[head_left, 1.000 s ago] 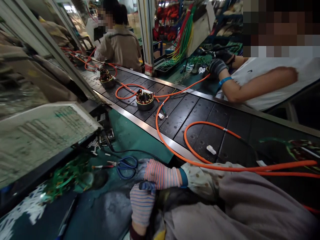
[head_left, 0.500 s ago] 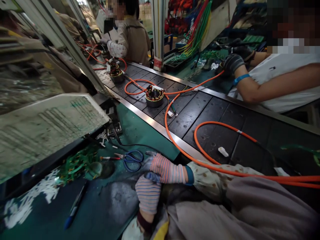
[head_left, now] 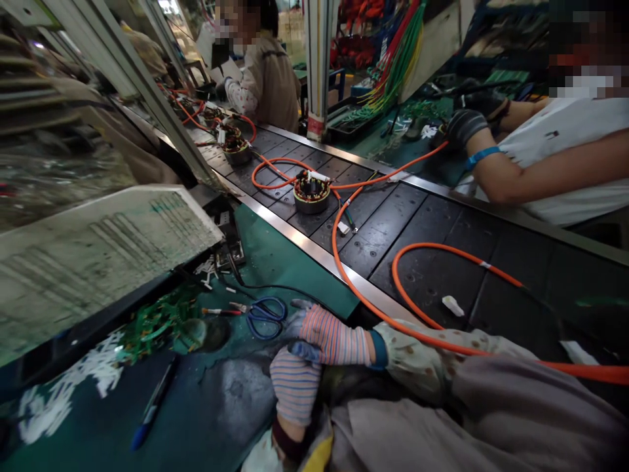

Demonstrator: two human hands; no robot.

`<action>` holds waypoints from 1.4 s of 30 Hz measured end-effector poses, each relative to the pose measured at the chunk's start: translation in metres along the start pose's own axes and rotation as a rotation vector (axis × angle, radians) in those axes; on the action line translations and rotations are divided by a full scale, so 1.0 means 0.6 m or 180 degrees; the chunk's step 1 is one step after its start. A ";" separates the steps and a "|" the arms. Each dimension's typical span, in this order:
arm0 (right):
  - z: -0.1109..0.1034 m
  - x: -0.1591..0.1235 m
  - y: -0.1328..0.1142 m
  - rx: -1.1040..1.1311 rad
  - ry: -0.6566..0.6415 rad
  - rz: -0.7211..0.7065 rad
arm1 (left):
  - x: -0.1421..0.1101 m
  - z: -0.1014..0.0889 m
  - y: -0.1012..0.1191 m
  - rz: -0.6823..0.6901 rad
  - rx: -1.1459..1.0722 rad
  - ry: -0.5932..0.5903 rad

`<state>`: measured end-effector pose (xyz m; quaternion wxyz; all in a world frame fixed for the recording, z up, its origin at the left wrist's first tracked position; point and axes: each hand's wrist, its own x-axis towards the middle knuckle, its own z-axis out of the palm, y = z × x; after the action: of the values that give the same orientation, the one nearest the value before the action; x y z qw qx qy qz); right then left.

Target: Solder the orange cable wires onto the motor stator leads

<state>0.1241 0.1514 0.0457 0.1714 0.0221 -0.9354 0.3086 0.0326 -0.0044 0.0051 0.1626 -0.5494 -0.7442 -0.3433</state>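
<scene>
My right hand (head_left: 331, 335), in a striped glove with grey-blue fingers, lies across the fingers of my left hand (head_left: 296, 383). Its own fingers stretch toward the left and are partly spread, with nothing seen in them. The left hand wears the same kind of glove; its fingers are hidden beneath the right one. Just beyond the right fingertips are blue-handled scissors (head_left: 266, 319) on the green bench mat (head_left: 196, 406). A small tool with a red and white handle (head_left: 222, 311) lies by the scissors' tips. Over my right sleeve passes an orange cable (head_left: 366, 301).
Wound stators (head_left: 312, 196) with orange cables sit on the dark slatted conveyor (head_left: 437, 216). White strips (head_left: 73, 387), green wire pieces (head_left: 157, 321) and a blue-capped pen (head_left: 154, 403) lie on the mat. Opposite, a co-worker's gloved hand (head_left: 466, 128) holds a cable end.
My hands keep the same pose, one over the other. The whole view has shifted slightly, with most things a little further right and lower. The stators and cables on the conveyor look unchanged otherwise.
</scene>
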 end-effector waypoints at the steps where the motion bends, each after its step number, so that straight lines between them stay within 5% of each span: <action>1: -0.001 0.000 -0.001 -0.0034 0.0004 0.0019 | 0.003 -0.002 0.001 0.0060 0.0032 0.0053; 11: 0.020 -0.005 -0.002 -0.0033 0.0200 -0.0028 | 0.044 -0.033 0.029 0.0368 0.0304 0.0175; 14: -0.004 0.000 0.017 -0.0018 0.0586 -0.0211 | 0.048 -0.039 0.035 0.0320 0.0279 0.0033; 17: -0.086 0.005 0.062 -0.0171 0.1684 0.0268 | 0.051 -0.043 0.041 0.0240 0.0174 -0.0198; 21: -0.248 0.018 0.155 -0.0581 0.3164 0.1259 | 0.053 -0.043 0.043 0.0221 0.0058 -0.0213; 25: -0.394 0.071 0.240 -0.1330 0.3584 0.1649 | 0.054 -0.039 0.041 0.0244 0.0000 -0.0147; 27: -0.438 0.115 0.262 -0.1733 0.3340 0.1844 | 0.053 -0.038 0.039 0.0266 0.0029 -0.0124; 29: -0.454 0.160 0.266 -0.2173 0.2637 0.2251 | 0.052 -0.039 0.039 0.0287 0.0059 -0.0124; 32: -0.425 0.203 0.251 -0.2549 0.1139 0.2822 | 0.051 -0.042 0.040 0.0311 0.0056 -0.0166; 34: -0.388 0.204 0.236 -0.2564 0.0554 0.2886 | 0.052 -0.045 0.041 0.0330 0.0034 -0.0157; 38: -0.336 0.160 0.207 -0.2630 0.0253 0.2684 | 0.054 -0.049 0.041 0.0415 0.0027 -0.0092; 42: -0.325 0.107 0.181 -0.2681 -0.0007 0.2537 | 0.050 -0.046 0.035 0.0391 -0.0031 -0.0217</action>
<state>0.1074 0.3573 0.1516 0.0350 -0.4016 -0.9138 -0.0494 0.0383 0.0011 0.0505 0.1552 -0.6062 -0.7126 -0.3174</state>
